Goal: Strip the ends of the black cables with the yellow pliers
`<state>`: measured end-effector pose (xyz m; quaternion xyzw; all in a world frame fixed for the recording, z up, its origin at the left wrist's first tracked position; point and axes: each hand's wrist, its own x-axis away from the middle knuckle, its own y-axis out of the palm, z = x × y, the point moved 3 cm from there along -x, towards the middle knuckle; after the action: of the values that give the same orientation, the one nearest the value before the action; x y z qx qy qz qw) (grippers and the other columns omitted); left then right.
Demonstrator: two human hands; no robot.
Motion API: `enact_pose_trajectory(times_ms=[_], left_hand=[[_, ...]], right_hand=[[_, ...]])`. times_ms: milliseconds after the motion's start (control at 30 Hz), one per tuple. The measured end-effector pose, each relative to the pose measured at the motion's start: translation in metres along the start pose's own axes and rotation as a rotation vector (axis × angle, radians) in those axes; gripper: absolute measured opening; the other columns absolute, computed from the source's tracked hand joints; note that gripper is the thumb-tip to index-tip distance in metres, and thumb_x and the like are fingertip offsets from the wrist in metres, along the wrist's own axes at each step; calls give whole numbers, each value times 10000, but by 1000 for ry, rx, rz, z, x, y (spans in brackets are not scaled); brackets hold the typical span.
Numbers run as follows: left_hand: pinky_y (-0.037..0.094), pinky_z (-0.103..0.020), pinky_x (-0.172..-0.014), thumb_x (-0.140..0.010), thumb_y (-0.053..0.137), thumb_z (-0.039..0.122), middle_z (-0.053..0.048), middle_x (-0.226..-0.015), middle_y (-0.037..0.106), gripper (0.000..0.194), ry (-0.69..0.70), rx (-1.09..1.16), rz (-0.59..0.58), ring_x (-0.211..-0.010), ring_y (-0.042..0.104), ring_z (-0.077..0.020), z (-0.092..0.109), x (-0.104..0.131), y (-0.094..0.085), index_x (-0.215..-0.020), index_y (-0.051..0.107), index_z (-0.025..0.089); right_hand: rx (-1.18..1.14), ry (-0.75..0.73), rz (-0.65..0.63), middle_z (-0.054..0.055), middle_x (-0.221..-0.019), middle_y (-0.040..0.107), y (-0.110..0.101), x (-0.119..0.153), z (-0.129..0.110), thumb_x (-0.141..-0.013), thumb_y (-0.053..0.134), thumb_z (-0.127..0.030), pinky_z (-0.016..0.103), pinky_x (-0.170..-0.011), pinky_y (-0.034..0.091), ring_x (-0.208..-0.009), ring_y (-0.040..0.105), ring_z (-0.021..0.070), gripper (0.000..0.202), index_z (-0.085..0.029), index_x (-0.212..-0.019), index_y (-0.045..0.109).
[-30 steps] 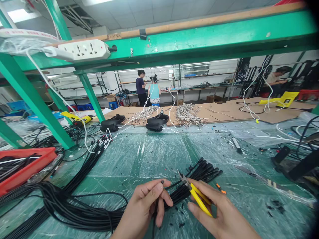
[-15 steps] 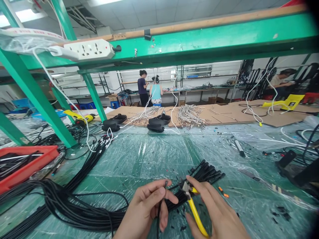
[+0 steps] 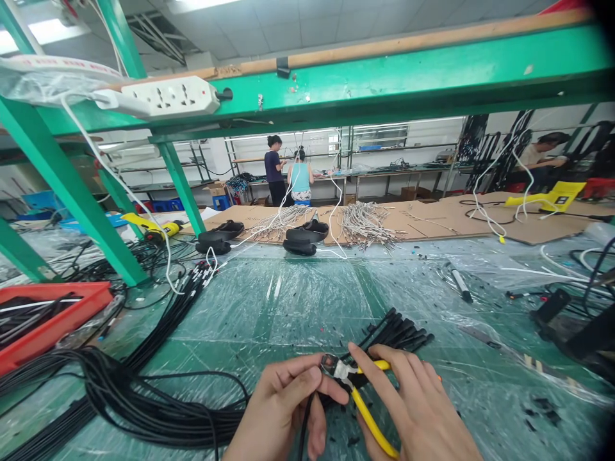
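Between thumb and fingers, my left hand (image 3: 291, 400) pinches a black cable (image 3: 304, 426) near its end. My right hand (image 3: 413, 397) is wrapped round the yellow handles of a pair of cutting pliers (image 3: 368, 416). The pliers' metal jaws sit at my left fingertips, beside the cable end; whether they touch the cable I cannot tell. Behind both hands lies a bundle of black cables (image 3: 163, 410), its ends (image 3: 398, 330) fanned out past my right hand.
At the left is a red tray (image 3: 91, 296) of dark parts. Black straps (image 3: 307, 235), white wires (image 3: 368, 224) on cardboard and a silver tube (image 3: 459, 282) lie farther back. Black scraps (image 3: 542, 410) are scattered at right. A green frame (image 3: 384, 77) with a power strip (image 3: 173, 96) spans overhead.
My right hand has brought the pliers left, so their jaws are now at my left fingertips and the cable end. My left hand has barely moved.
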<state>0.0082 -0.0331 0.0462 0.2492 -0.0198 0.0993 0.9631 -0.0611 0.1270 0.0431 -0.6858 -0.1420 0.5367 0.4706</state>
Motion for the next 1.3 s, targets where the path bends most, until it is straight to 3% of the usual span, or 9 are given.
enact_pose_trajectory(times_ms=[267, 467, 600, 800, 933, 1000, 1133, 1300], left_hand=[[387, -152, -300, -814, 678, 355, -152, -816, 733, 282, 12, -61, 23, -321, 532, -68, -2, -1, -2, -865, 752, 88], [318, -142, -289, -819, 664, 374, -130, -763, 723, 310, 17, -127, 28, -302, 472, -44, -4, -2, -5, -953, 749, 108], [313, -144, -304, -849, 617, 414, -80, -609, 677, 350, 27, -221, 1, -309, 468, -55, -6, -1, -5, -949, 744, 104], [287, -152, -312, -834, 611, 449, -139, -799, 715, 386, 21, -327, 36, -312, 440, -29, -2, 0, -3, -773, 710, 82], [217, -165, -322, -834, 610, 453, -102, -755, 702, 369, 32, -306, 57, -301, 394, -24, -2, 0, -3, -904, 703, 103], [178, -166, -339, -831, 615, 461, -36, -614, 641, 376, 46, -319, 101, -309, 327, -17, -3, -1, -5, -925, 703, 108], [141, -161, -366, -786, 662, 495, 85, -424, 359, 402, 40, -275, 175, -357, 207, -22, -5, -3, -8, -873, 716, 106], [140, -167, -360, -713, 736, 478, 98, -425, 324, 387, -10, -87, 137, -356, 167, -13, -5, -3, -5, -814, 699, 107]], right_hand=[[-6, -43, -18, 94, -985, 542, 0, -1, 1, -674, 532, -99, 371, -712, 518, -856, 556, 228, 776, -223, -1420, 360], [47, -33, 8, 121, -1046, 529, 0, -2, -2, -671, 589, -167, 433, -718, 513, -891, 548, 265, 750, -216, -1397, 408], [17, -26, -5, 123, -1039, 528, 2, -2, -2, -651, 620, -193, 442, -709, 518, -893, 543, 271, 770, -213, -1393, 415], [21, -31, -43, 92, -967, 532, 8, 1, 0, -623, 606, -138, 450, -717, 539, -843, 550, 245, 843, -214, -1426, 362], [11, -40, -28, 83, -956, 540, 10, 3, 0, -641, 589, -144, 436, -722, 556, -825, 565, 232, 822, -206, -1427, 359], [8, -40, -30, 86, -961, 545, 11, 5, 0, -650, 572, -143, 423, -709, 565, -819, 577, 230, 812, -195, -1430, 352], [-27, -44, -22, 84, -931, 556, 11, 6, 0, -671, 516, -129, 377, -653, 579, -785, 605, 220, 775, -171, -1425, 341], [-164, -25, -48, 57, -926, 574, 9, 5, -4, -748, 479, -121, 270, -653, 575, -784, 639, 168, 711, -191, -1432, 300]])
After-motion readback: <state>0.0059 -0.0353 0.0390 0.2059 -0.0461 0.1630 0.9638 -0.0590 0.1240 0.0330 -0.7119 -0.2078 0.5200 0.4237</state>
